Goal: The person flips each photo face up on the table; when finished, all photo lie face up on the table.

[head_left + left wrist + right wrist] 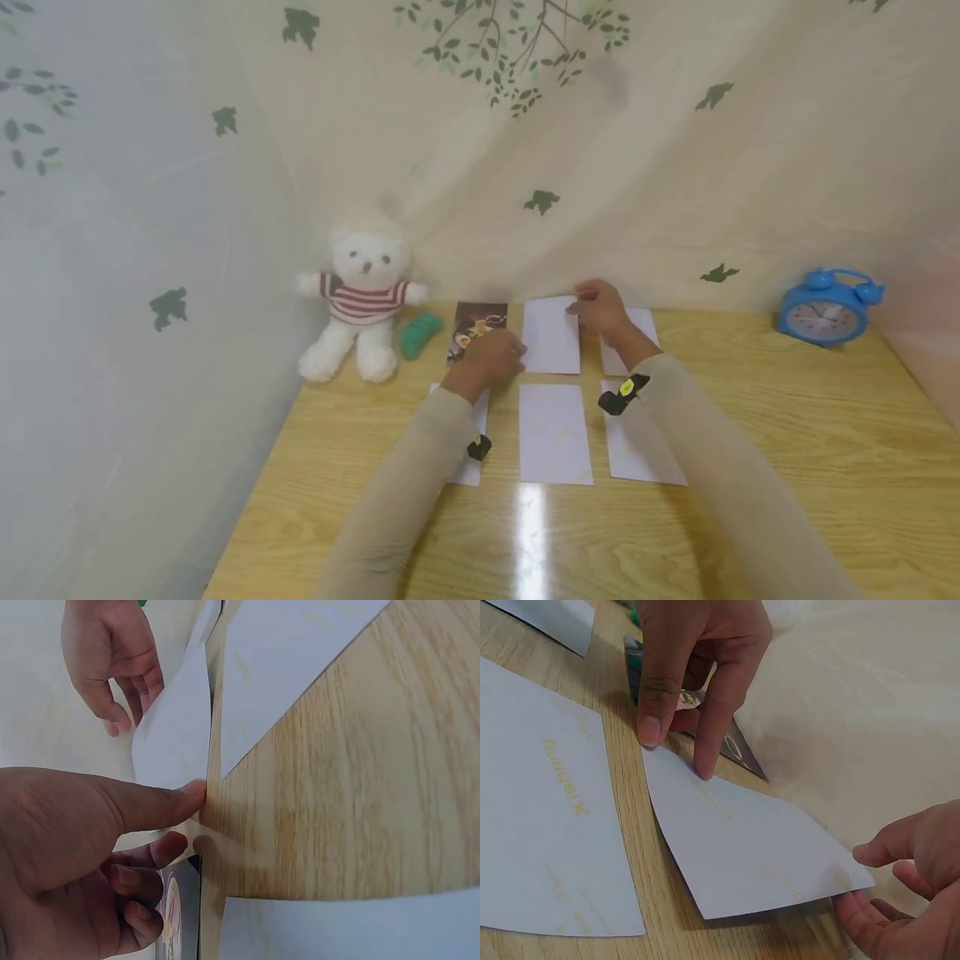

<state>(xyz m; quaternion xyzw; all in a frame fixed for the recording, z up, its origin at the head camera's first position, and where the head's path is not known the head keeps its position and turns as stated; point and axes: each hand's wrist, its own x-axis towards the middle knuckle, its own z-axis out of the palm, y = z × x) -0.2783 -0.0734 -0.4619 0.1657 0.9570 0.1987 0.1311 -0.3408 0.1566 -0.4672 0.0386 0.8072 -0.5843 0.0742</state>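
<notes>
A white photo card (551, 336), pale gold print on its back, lies in the middle of the far row in the head view. My right hand (602, 310) pinches its far right corner, which is lifted and bent up in the right wrist view. At the card's left edge, my left hand (495, 357) touches it with thumb and one finger fairly straight, the others curled beneath. Left of it, partly behind my left hand, a card with a food picture (480, 321) lies face up. Another white card (613, 358) sits partly behind my right wrist.
The near row has three white cards: left (471, 473), middle (555, 433) and right (645, 446). A white teddy bear (367, 296) and a green object (420, 335) stand at left. A blue alarm clock (825, 308) is far right, by the fabric backdrop (465, 200).
</notes>
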